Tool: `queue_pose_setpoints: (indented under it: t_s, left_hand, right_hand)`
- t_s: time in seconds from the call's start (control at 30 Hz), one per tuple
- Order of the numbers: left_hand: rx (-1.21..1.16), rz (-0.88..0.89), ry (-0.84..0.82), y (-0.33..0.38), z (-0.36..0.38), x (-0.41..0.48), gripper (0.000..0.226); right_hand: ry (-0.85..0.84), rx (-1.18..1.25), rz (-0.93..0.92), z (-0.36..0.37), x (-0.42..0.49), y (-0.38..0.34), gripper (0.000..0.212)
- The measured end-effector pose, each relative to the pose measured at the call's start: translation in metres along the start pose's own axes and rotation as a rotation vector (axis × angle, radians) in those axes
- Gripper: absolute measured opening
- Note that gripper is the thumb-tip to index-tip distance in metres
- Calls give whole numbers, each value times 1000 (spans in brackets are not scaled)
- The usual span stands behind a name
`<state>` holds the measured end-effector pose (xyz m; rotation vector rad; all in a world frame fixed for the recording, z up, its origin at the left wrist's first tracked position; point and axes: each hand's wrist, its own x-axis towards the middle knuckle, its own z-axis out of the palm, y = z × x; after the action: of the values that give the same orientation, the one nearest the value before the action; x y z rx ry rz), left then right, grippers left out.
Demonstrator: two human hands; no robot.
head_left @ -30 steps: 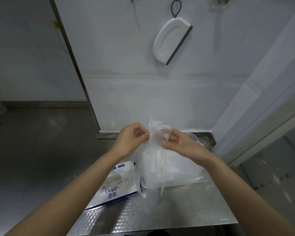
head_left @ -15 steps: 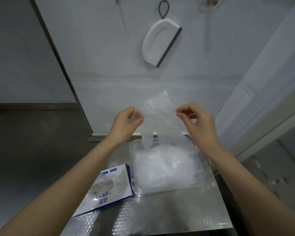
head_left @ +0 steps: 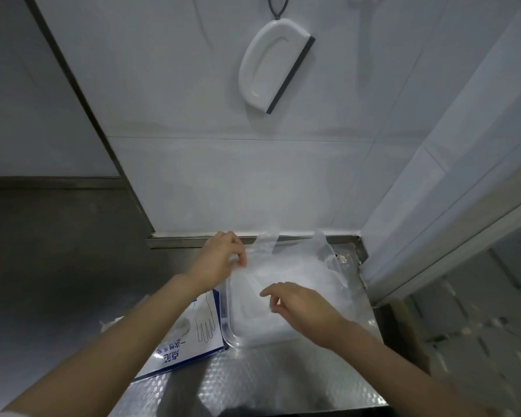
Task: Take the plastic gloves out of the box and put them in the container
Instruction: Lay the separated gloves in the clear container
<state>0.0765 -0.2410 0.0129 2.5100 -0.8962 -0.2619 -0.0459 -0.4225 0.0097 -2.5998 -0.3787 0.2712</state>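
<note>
White squeegee (head_left: 272, 66) hanging, box (head_left: 190, 341) beside container (head_left: 232, 338)

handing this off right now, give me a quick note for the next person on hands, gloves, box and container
Left hand: pinches a clear glove at the container's far left corner; the glove lies partly over the far rim.
Right hand: open, fingers relaxed above the pile, holding nothing.
Container: on the steel table, holds a pile of gloves.
Box: lies flat on the table, just left of the container.
Done: many gloves are in the container.
Left: tuck this glove in; whether the box holds more cannot be told.
</note>
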Motion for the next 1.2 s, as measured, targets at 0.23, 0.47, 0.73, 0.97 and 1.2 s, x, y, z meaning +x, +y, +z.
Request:
queue_pose_setpoints:
  t_s: [0.23,0.47,0.73,0.97,1.2]
  left_hand:
    - [147,-31,70,15,9,-1,51]
    - [-4,-69,368,60,11,-26,30]
    - [511,-147,-459,37,86,-9,61]
    - [529,-208,-600,34,99,0,81]
    - [435,-49,-381,38,62,-10,50]
  right_hand:
    - [-90,310,191,17,9,3,32]
    - [279,-1,180,-2,20,21,26]
    - [-170,-251,235,29,35,67,55]
    - [-245,-349,229,37,36,82,62]
    - [-236,-296,348,9,42,52,45]
